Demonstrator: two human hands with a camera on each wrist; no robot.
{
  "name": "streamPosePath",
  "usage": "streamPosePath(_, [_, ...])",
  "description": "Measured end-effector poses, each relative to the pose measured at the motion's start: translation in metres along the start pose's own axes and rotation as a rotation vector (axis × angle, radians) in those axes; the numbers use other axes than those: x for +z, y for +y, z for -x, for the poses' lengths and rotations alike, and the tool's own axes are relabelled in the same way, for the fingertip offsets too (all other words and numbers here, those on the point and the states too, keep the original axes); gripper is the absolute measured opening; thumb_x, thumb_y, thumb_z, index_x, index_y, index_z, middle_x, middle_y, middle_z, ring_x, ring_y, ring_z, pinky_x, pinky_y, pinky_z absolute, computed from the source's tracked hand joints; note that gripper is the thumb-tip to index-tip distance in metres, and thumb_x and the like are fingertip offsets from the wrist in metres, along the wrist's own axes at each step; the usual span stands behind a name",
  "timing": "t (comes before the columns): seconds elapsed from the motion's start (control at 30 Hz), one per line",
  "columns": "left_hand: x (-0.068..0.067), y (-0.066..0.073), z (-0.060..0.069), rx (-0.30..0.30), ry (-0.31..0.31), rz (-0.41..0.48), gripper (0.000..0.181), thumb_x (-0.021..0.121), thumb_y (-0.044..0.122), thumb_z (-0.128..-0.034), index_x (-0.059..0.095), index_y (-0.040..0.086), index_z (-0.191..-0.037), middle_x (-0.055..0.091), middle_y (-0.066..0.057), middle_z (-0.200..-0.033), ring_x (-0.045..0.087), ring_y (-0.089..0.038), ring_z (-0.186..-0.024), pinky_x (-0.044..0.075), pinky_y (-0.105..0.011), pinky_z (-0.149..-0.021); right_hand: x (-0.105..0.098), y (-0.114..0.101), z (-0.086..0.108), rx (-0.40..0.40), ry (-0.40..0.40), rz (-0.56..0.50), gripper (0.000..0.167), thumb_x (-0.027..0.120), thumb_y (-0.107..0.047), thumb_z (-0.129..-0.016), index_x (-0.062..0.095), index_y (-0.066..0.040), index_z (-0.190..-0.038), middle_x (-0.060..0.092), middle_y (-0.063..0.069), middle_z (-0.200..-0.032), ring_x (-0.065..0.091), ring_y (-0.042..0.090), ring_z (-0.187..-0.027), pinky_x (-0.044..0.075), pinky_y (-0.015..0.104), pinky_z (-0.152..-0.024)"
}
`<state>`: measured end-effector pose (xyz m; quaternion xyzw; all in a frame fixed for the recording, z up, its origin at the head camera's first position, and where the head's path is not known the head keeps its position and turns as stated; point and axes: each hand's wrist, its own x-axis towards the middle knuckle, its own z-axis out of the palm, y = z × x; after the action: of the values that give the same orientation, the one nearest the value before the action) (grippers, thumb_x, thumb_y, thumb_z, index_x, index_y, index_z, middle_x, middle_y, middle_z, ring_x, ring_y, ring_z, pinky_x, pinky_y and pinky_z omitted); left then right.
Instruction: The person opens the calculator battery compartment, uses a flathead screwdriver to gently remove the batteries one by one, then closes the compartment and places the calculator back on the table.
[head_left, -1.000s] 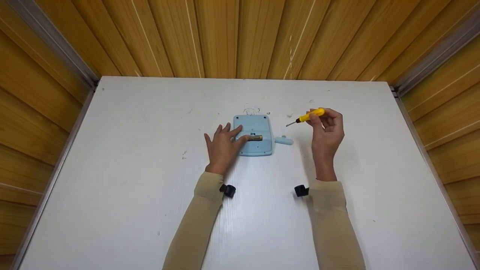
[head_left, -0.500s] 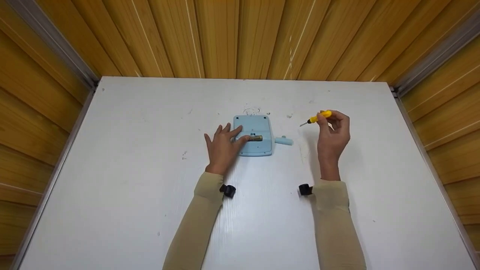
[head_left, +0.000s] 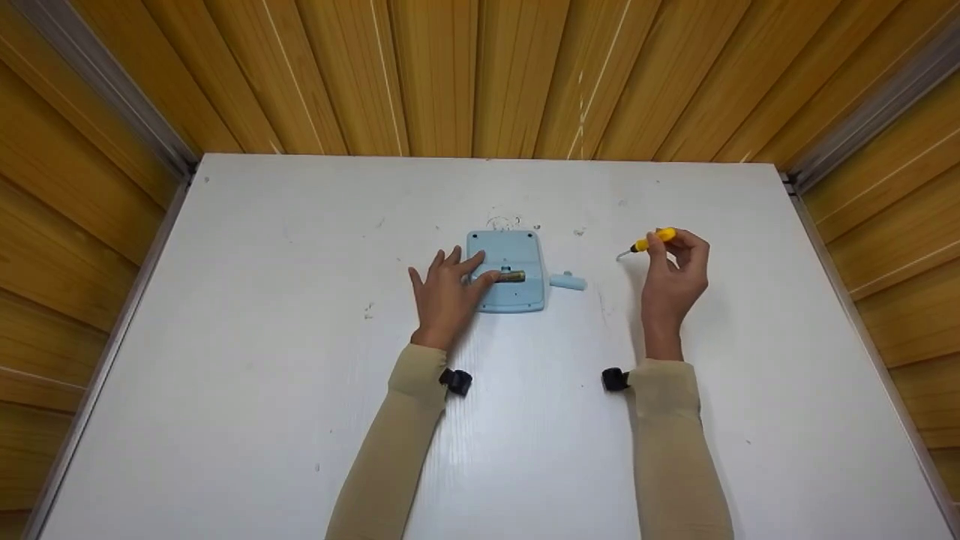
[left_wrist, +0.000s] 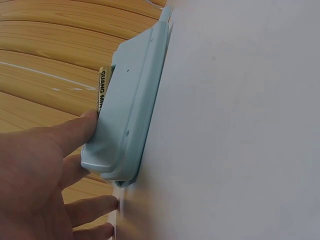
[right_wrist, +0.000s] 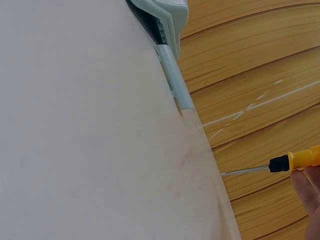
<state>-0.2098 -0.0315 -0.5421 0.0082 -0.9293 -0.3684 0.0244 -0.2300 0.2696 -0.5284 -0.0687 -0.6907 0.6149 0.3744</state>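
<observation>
A light blue calculator (head_left: 517, 251) lies face down on the white table, its battery slot uncovered. One gold and dark battery (head_left: 513, 276) lies at the slot; the thumb covers its left end. My left hand (head_left: 444, 300) rests on the calculator's left side with fingers spread, thumb touching the battery and index finger on the back. In the left wrist view, lettering shows on the battery (left_wrist: 103, 82). Right of the calculator lies its small blue battery cover (head_left: 568, 281). My right hand (head_left: 673, 289) pinches a yellow screwdriver (head_left: 654, 240) above the table, tip pointing left.
The white table (head_left: 262, 375) has scattered small dark marks. Wood-patterned panels (head_left: 435, 82) stand behind it and at both sides. A black wrist camera (head_left: 456, 382) sits on the left sleeve, another (head_left: 615, 379) on the right.
My right hand has moved right and slightly nearer with the screwdriver, away from the calculator. The left hand, calculator, battery and cover have stayed put.
</observation>
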Motion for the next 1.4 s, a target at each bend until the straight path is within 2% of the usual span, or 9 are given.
streamPosePath(0.37, [0.002,0.000,-0.001,0.002,0.003,0.006,0.056,0.071,0.056,-0.0982,0.069,0.024,-0.144,0.053,-0.013,-0.157,0.035,-0.036,-0.154,0.002,-0.073,-0.122,-0.002,0.006,-0.001,0.030,0.020,-0.009,0.033,0.079,-0.007,-0.097,0.061,0.006,-0.121,0.066,0.004,-0.111,0.068,0.020,-0.105,0.057,0.029,-0.092])
streamPosePath(0.63, [0.000,0.000,0.000,0.017,0.002,0.030,0.055,0.071,0.055,-0.0990,0.069,0.023,-0.144,0.053,-0.014,-0.157,0.034,-0.036,-0.155,0.000,-0.073,-0.121,-0.004,0.004,-0.003,0.057,0.005,0.047,0.033,0.078,-0.007,-0.098,0.060,0.005,-0.123,0.065,0.005,-0.112,0.067,0.017,-0.105,0.055,0.028,-0.093])
streamPosePath(0.73, [0.000,-0.001,0.000,0.020,0.000,0.037,0.055,0.070,0.055,-0.0995,0.068,0.023,-0.145,0.052,-0.014,-0.157,0.034,-0.036,-0.155,0.000,-0.073,-0.121,-0.007,0.002,-0.005,0.062,-0.022,0.119,0.032,0.076,-0.009,-0.099,0.059,0.004,-0.124,0.065,0.007,-0.113,0.067,0.017,-0.106,0.054,0.028,-0.097])
streamPosePath(0.97, [0.000,-0.002,0.001,0.018,0.000,0.045,0.056,0.070,0.056,-0.0989,0.068,0.024,-0.145,0.052,-0.014,-0.158,0.034,-0.036,-0.155,-0.001,-0.072,-0.122,-0.011,-0.005,-0.008,0.081,-0.080,0.386,0.034,0.076,-0.013,-0.101,0.061,0.003,-0.127,0.068,0.013,-0.120,0.065,0.021,-0.112,0.049,0.029,-0.106])
streamPosePath(1.23, [0.000,-0.003,0.001,0.018,0.002,0.050,0.056,0.071,0.055,-0.0991,0.068,0.023,-0.145,0.052,-0.014,-0.158,0.033,-0.035,-0.155,-0.001,-0.072,-0.122,-0.012,-0.011,-0.010,0.064,-0.109,0.545,0.031,0.075,-0.008,-0.101,0.064,0.002,-0.127,0.069,0.016,-0.123,0.066,0.024,-0.113,0.052,0.029,-0.103])
streamPosePath(1.4, [0.000,-0.002,0.002,0.014,0.001,0.036,0.055,0.071,0.054,-0.0994,0.068,0.023,-0.145,0.052,-0.014,-0.158,0.034,-0.036,-0.155,-0.001,-0.072,-0.122,-0.012,-0.012,-0.011,0.125,-0.156,0.640,0.026,0.073,-0.008,-0.102,0.066,0.003,-0.125,0.068,0.017,-0.125,0.065,0.027,-0.114,0.055,0.035,-0.103])
